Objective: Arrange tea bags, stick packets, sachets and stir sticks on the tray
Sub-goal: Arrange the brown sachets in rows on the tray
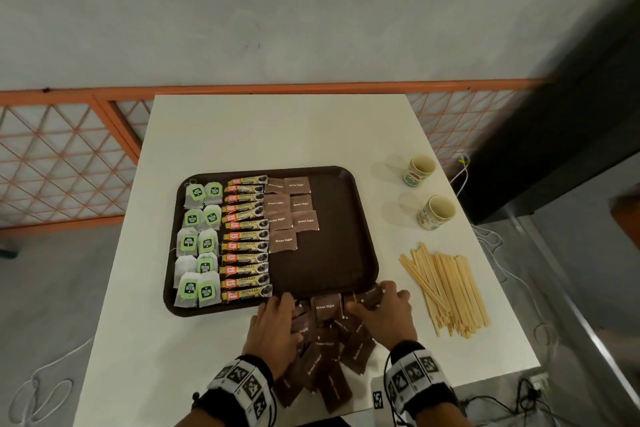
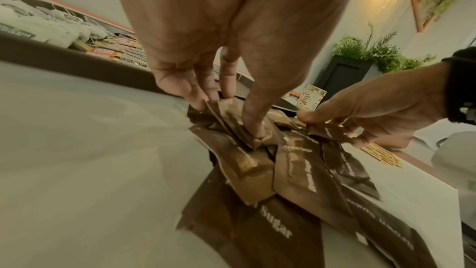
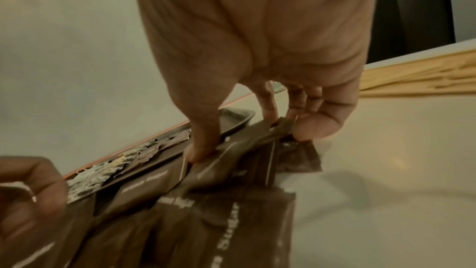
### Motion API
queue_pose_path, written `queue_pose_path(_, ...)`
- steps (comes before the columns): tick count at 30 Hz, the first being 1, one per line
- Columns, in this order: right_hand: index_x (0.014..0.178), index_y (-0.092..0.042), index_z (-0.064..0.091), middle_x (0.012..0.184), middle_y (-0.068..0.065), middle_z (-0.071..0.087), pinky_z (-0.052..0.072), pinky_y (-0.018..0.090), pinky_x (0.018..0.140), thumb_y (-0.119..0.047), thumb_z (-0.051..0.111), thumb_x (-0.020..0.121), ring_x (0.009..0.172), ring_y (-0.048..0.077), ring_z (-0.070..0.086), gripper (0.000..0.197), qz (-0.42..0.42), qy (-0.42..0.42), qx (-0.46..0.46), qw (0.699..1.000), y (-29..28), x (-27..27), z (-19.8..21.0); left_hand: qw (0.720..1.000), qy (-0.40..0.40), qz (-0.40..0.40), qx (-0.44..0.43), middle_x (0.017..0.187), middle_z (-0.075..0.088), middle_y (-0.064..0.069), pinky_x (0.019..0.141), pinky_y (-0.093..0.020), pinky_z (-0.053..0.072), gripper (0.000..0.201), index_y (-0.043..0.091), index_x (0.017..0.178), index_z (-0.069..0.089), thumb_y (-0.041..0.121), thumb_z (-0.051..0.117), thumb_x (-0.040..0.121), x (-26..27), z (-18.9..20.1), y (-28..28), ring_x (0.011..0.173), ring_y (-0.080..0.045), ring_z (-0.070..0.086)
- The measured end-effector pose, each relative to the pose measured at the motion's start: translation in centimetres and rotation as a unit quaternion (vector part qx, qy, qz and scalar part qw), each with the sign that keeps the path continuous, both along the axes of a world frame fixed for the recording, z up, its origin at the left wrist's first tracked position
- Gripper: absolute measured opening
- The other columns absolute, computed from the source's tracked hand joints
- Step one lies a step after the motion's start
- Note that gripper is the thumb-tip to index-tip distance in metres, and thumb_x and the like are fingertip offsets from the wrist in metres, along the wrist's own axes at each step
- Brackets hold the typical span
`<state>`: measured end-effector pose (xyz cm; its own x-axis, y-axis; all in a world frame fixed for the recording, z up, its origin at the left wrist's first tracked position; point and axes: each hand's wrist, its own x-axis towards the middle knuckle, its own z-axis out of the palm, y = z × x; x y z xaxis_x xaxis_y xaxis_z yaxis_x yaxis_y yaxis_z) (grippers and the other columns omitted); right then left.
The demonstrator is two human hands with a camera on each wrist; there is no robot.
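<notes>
White table [image 1: 242, 135], both hands pinching sachets [image 1: 325, 309]

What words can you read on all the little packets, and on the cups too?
"Brown Sugar": on the brown sachets on the tray and in the loose sachet pile under both hands.
"GRANULES": on the stick packets; their orange brand patch is too small to read.
Tea bags: green tags have white lettering, too blurred to read.
Cups: pictures only, no readable words.
Wrist bands: black-and-white marker squares, no words.
</notes>
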<state>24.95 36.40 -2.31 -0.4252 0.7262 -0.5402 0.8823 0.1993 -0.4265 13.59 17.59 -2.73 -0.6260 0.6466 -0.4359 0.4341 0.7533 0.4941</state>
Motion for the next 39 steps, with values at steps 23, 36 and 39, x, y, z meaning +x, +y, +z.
queue_pose_path(23, 0.083, -0.020, 0.068, 0.081, 0.000, 0.074, 0.056, 0.051, 0.087, -0.029, 0.078, 0.074, 0.083, 0.025, 0.070, 0.016, -0.244, 0.203, -0.081, 0.945, -0.3, 2.9, -2.9, 0.979, -0.156, 0.110, 0.074, 0.068, 0.060, 0.002, 0.057, -0.028, 0.050, 0.018, 0.020, 0.076, 0.049, 0.018, 0.064, 0.084, -1.1, 0.7, -0.4, 0.065, -0.019, 0.065)
queue_pose_path(36, 0.104, -0.011, 0.069, 0.097, 0.019, 0.074, 0.050, 0.030, 0.059, -0.016, 0.074, 0.084, 0.077, 0.023, 0.068, 0.021, -0.283, 0.379, -0.151, 0.868, 2.9, 3.2, 3.6, 0.765, -0.517, 0.261, 0.283, 0.076, 0.050, -0.015, 0.064, -0.042, 0.051, 0.048, 0.022, 0.121, 0.061, -0.007, 0.037, 0.091, -2.9, 4.9, 1.1, 0.064, -0.031, 0.061)
queue_pose_path(39, 0.105, -0.006, 0.068, 0.093, 0.017, 0.074, 0.057, 0.033, 0.064, -0.010, 0.069, 0.086, 0.079, 0.024, 0.071, 0.020, -0.219, 0.408, -0.281, 0.841, 2.1, 1.4, 6.8, 0.672, -0.611, 0.317, 0.273, 0.078, 0.056, -0.014, 0.070, -0.045, 0.053, 0.031, 0.013, 0.120, 0.063, 0.029, 0.051, 0.096, -2.6, 5.5, 2.3, 0.071, -0.031, 0.063)
